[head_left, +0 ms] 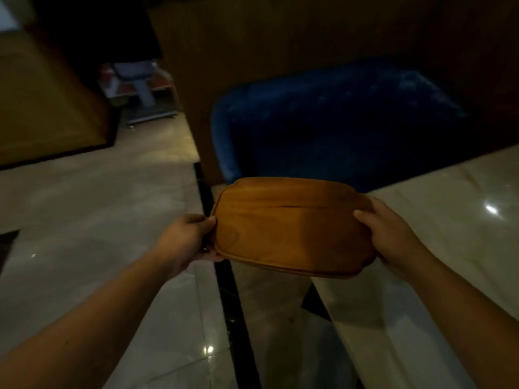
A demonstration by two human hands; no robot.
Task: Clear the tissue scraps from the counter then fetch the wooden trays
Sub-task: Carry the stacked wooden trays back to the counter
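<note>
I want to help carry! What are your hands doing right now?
Left hand: closed on the left end of the wooden trays.
Right hand: closed on their right end.

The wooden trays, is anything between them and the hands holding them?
No. The left hand and right hand each grip an end of the wooden trays directly. Nothing visible sits between them. The blue chair is behind the trays.

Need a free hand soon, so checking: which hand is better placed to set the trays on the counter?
Right, probably. The right hand grips the wooden trays on the side nearest the pale counter; the left hand holds the end out over the floor.
</note>
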